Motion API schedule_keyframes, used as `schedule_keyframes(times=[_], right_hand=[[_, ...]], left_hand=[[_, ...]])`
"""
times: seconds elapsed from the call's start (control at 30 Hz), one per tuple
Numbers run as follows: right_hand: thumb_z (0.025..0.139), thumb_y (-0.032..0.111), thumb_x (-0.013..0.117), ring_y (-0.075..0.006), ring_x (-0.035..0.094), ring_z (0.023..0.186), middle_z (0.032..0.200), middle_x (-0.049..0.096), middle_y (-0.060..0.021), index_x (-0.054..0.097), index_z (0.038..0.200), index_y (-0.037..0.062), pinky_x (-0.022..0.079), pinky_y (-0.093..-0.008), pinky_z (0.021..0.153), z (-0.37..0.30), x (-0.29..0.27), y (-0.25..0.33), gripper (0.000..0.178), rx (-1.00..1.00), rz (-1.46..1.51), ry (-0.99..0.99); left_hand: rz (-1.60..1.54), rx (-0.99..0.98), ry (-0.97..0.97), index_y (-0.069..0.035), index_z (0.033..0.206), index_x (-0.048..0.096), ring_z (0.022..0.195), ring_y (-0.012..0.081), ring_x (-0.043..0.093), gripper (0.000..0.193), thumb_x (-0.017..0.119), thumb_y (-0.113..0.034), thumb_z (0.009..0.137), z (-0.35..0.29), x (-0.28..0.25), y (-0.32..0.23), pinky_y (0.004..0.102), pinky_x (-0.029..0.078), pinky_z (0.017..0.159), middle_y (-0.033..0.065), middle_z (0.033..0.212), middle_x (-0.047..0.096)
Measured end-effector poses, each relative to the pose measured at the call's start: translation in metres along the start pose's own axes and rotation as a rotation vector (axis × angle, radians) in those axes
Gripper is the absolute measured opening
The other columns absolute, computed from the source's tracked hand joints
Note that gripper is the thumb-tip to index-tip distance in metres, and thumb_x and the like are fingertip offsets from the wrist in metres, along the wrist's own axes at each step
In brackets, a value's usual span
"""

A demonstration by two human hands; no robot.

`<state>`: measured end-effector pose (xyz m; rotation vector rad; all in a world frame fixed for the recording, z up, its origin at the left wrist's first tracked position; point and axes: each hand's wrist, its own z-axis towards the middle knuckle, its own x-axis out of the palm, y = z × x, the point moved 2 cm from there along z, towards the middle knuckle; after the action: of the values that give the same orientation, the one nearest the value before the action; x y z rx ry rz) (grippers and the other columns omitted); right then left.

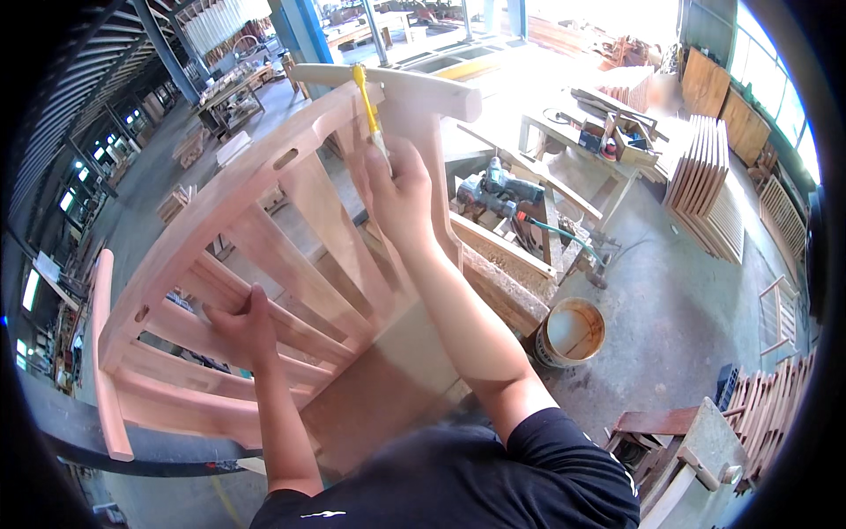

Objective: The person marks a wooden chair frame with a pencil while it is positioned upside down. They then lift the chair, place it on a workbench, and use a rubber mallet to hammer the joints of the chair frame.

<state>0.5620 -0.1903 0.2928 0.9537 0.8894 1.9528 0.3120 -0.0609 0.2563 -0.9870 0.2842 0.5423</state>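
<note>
While left fingers [220, 321] hold a slat [298, 326], raised right fingers [409, 163] pinch a yellow tool [364, 95].

Strong daylight enters beyond the slatted wooden chair frame [330, 231] and through windows [777, 70] to its right, bleaching the concrete floor [661, 295] behind it. To its left, the roof [66, 75] lies dim. Below it, the black T-shirt [423, 489] has a blurred upper edge. Fisheye distortion bows the surroundings within black corners.
</note>
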Motion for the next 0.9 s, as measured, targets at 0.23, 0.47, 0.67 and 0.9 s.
schedule_keyframes(times=[0.23,0.47,0.67,0.9], right_hand=[[0.106,0.025,0.048,-0.0212,0.060,0.071,0.075,0.062,-0.0112,0.060,0.099,-0.0015,0.049,-0.0377,0.069,0.016,0.010,-0.014,0.030,-0.177,-0.115,-0.139],[0.107,0.020,0.048,-0.0118,0.054,0.067,0.073,0.057,-0.0033,0.059,0.098,-0.0018,0.047,-0.0309,0.063,0.005,0.006,-0.007,0.026,-0.015,0.044,-0.077],[0.107,0.020,0.051,-0.0097,0.054,0.070,0.076,0.059,-0.0036,0.063,0.107,-0.0039,0.048,-0.0282,0.065,-0.004,-0.004,-0.018,0.026,-0.045,-0.015,-0.110],[0.105,0.024,0.053,-0.0249,0.066,0.096,0.101,0.069,-0.0169,0.067,0.117,-0.0022,0.050,-0.0357,0.087,-0.020,-0.021,-0.030,0.032,0.011,-0.153,-0.129]], left_hand=[[-0.058,0.022,0.001,0.008,0.130,0.045,0.099,0.0344,0.072,0.069,0.083,-0.021,0.081,-0.002,0.000,-0.003,0.0389,0.060,0.086,0.0244,0.114,0.068],[-0.112,0.082,-0.037,0.006,0.119,0.047,0.086,0.0266,0.075,0.063,0.084,-0.025,0.079,-0.001,0.003,0.004,0.0353,0.060,0.075,0.0163,0.096,0.073],[-0.233,0.189,-0.099,0.008,0.121,0.047,0.088,0.0267,0.075,0.065,0.085,-0.023,0.079,0.008,0.013,0.026,0.0358,0.060,0.076,0.0168,0.096,0.073],[0.088,0.075,-0.083,0.003,0.124,0.051,0.089,0.0287,0.075,0.067,0.082,-0.035,0.078,-0.003,0.001,-0.003,0.0434,0.058,0.080,0.0107,0.097,0.076]])
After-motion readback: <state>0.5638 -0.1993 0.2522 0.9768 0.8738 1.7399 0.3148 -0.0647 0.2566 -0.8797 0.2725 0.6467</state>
